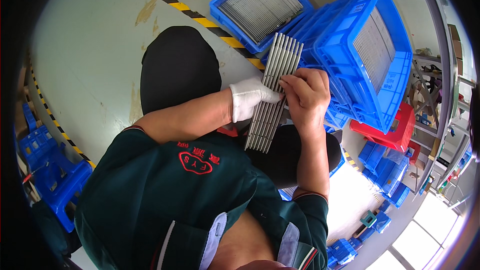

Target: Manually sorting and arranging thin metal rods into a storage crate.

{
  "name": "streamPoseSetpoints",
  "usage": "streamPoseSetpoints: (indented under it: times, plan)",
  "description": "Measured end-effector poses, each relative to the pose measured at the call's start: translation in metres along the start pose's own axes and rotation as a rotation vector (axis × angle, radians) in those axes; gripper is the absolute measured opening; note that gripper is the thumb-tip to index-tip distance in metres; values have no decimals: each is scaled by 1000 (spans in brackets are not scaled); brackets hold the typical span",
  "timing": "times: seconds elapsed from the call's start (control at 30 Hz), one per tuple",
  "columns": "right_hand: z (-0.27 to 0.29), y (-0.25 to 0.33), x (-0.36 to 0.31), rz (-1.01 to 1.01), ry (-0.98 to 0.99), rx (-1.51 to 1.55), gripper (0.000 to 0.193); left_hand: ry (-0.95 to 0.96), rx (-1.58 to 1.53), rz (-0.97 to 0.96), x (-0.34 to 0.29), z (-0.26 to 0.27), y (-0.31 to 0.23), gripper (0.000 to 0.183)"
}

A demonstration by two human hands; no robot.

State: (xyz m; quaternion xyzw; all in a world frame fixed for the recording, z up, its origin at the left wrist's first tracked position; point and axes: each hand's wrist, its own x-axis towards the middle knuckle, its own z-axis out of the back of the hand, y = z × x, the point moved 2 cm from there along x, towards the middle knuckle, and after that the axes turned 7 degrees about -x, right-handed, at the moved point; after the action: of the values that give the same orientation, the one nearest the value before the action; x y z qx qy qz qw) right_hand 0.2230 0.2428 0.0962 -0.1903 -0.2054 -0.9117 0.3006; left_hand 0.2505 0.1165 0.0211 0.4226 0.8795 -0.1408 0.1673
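Note:
A flat row of slim, shiny metal rods lies slanted in front of my body, side by side, with dark rings along their length. My left hand, in a white glove, is closed around the row near its middle, thumb across the rods. My bare right hand is at the row's right edge, thumb and forefinger pinched against the rods just above the left thumb. Its other fingers are curled in. Part of the row under the hands is hidden.
A blue crate full of similar rods stands ahead. Right of it, stacked blue crates hold more rods, the top one tilted. A red stool is beneath. Black-and-yellow tape crosses the floor. A blue stool stands at left, metal shelving at right.

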Motion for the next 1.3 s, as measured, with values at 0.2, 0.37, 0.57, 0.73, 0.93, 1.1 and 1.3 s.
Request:
streamPoseSetpoints:
  times: [0.2,0.37,0.57,0.73,0.93,1.1,1.3]
  plan:
    - [7,-3,-3,-149,-25,131,12,6,3,70,1,-1,-2,27]
    - [3,-4,-4,-199,13,177,10,41,27,51,1,-2,0,28]
    - [2,-8,-7,-254,8,192,11,52,14,53,5,7,2,28]
    - [4,-2,0,-4,29,67,15,9,-19,22,2,2,1,25]
    - [7,5,5,53,12,9,15,15,124,-47,6,8,2,29]
    - [2,-1,0,-87,-9,115,13,26,40,46,4,4,1,28]
    - [0,1,1,-94,10,105,12,-6,70,16,7,7,3,28]
